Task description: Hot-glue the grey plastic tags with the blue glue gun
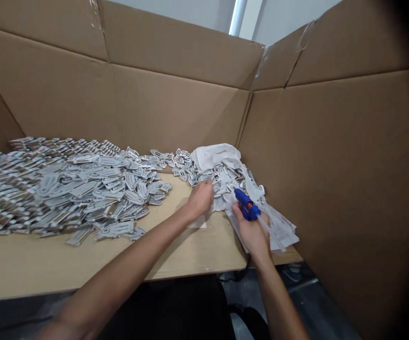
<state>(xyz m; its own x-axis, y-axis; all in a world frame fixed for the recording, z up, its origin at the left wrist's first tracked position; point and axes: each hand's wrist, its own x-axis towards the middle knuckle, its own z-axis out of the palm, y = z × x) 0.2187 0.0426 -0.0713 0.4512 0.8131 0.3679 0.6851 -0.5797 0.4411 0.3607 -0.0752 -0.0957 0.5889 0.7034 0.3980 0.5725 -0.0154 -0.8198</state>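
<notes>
My right hand (pixel 256 231) is wrapped round a blue hot glue gun (pixel 247 206), with a clear glue stick (pixel 273 232) sticking out of its back end toward me. The gun's nose points away, at a white plastic bag (pixel 215 157) and the small grey slotted pieces (pixel 222 175) lying in and around it. My left hand (pixel 202 196) is at the near left edge of those pieces, its fingers curled closed. Whatever the left fingers may hold is hidden from this angle. A small white card (pixel 199 222) lies on the table below the left hand.
A large loose heap of grey slotted pieces (pixel 119 189) covers the left of the wooden table (pixel 197 255), beside neat stacked rows (pixel 6 198). Tall cardboard walls (pixel 176 94) enclose the back and right. White sheets (pixel 282 233) lie under the bag. A dark cord (pixel 242 274) hangs at the front edge.
</notes>
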